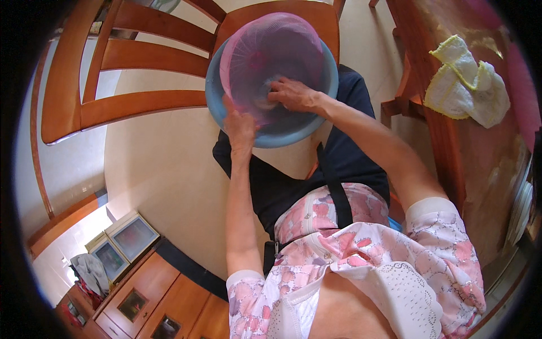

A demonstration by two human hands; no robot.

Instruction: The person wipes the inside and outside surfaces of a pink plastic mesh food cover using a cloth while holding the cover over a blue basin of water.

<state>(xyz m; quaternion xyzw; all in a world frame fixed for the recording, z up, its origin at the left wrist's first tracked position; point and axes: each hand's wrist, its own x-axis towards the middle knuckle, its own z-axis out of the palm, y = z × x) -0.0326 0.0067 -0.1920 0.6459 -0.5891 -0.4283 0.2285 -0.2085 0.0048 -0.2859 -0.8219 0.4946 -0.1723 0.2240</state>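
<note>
A round pink see-through cover (292, 40) with fine radial lines, a fan guard or mesh cover, leans tilted inside a light blue plastic basin (281, 140). At its lower left, my left hand (240, 127) grips the pink rim over the basin's near edge. My right hand (292, 94) reaches into the basin from the right, fingers bent around a pale, blurred thing (266, 101), perhaps a cloth or sponge. That thing is partly covered by my fingers. How much water the basin holds is hard to tell.
The basin rests on a wooden chair seat (262, 7), with the slatted chair back (156, 57) to the left. White cloth pieces with yellow edging (468, 84) lie on the wooden table (478, 156) at right. A wooden cabinet (169, 288) stands at lower left.
</note>
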